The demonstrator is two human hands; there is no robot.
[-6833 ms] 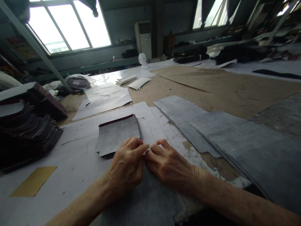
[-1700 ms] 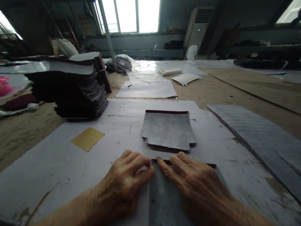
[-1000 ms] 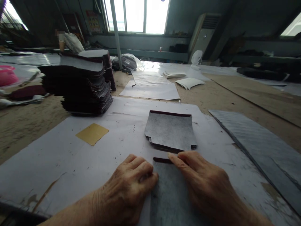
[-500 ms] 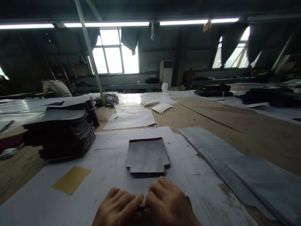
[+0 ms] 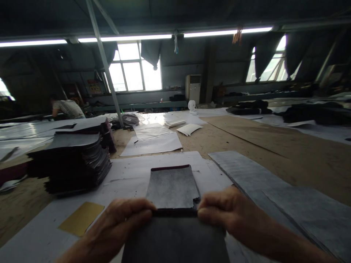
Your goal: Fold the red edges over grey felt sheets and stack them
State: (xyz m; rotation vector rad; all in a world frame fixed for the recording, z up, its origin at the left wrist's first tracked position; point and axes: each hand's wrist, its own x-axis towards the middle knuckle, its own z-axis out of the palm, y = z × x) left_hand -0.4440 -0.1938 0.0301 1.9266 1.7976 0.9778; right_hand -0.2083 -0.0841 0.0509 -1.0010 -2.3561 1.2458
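Note:
Both of my hands pinch the far edge of a dark grey sheet with a maroon rim (image 5: 175,237) and hold it up off the table. My left hand (image 5: 120,223) grips its left corner and my right hand (image 5: 227,215) grips its right corner, fingers closed. Just beyond them a small pile of similar grey pieces (image 5: 172,186) lies flat on white paper (image 5: 131,175).
A tall stack of dark cut pieces (image 5: 74,157) stands at the left, with a yellow card (image 5: 80,218) in front of it. Long grey sheets (image 5: 263,182) lie at the right on the brown table (image 5: 274,146). A person in a striped shirt (image 5: 67,108) bends over at the far left.
My hands were pressing side by side on the grey sheet flat on the table. They have moved apart to its corners and lifted its far edge. The camera has tilted up.

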